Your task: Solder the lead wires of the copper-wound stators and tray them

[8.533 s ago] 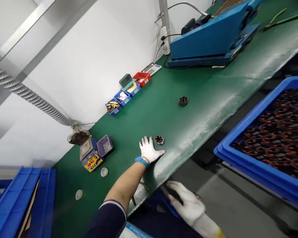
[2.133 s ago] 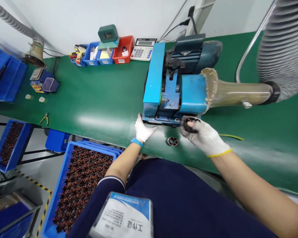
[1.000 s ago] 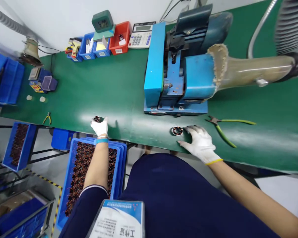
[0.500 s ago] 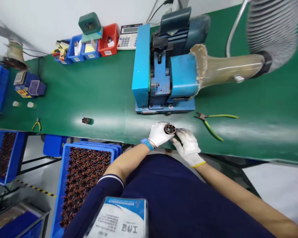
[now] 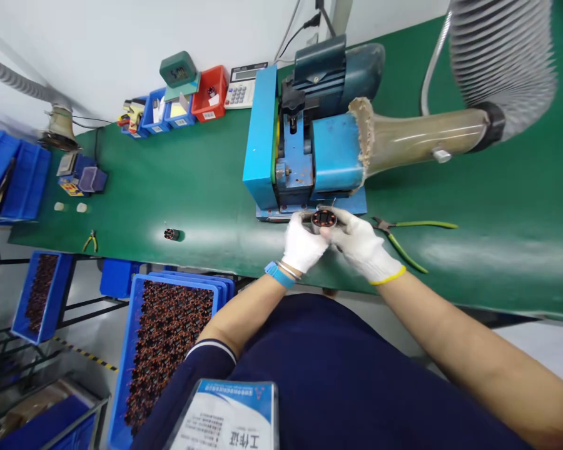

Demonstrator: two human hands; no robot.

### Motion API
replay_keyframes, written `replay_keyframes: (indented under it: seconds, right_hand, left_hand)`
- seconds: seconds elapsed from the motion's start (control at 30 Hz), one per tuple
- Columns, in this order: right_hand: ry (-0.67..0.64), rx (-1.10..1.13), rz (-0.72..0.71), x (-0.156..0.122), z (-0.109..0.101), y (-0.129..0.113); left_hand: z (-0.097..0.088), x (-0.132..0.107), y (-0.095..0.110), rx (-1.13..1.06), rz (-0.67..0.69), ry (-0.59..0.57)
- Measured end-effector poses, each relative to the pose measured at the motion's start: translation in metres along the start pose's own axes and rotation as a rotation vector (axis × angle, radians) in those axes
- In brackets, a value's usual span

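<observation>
Card (image 5: 225,415) at chest: blue header, print unreadable. Left hand (image 5: 304,242) and right hand (image 5: 361,244), both gloved, pinch one stator (image 5: 323,219) between fingertips. Half a second ago it was at the table edge; now it sits at the blue machine (image 5: 304,150) base. Stator: dark ring, copper-coloured windings, open face towards camera. Green clock (image 5: 178,67) beyond: digits illegible.

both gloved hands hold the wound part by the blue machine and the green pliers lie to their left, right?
The head view shows the green pliers right of the right hand, not left. It and the left hand do hold the wound part by the blue machine.
</observation>
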State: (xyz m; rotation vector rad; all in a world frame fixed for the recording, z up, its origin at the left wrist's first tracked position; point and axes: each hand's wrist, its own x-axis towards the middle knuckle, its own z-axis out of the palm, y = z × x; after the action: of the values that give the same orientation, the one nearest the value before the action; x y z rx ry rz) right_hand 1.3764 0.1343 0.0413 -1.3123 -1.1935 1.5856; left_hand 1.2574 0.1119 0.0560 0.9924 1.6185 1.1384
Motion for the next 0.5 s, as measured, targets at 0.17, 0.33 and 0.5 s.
replay_keyframes:
  seconds: [0.17,0.33,0.5]
  right_hand:
    - [-0.016,-0.021,0.022,0.020,-0.001,-0.027]
    - [-0.060,-0.004,0.032,0.024,-0.005,-0.045]
    - [-0.065,-0.005,0.046,0.030,-0.006,-0.043]
  left_hand:
    - [0.005,0.021,0.007,0.097,0.164,0.038]
    - [0.007,0.031,0.014,0.263,0.205,0.056]
    - [0.006,0.036,0.023,0.308,0.224,0.025]
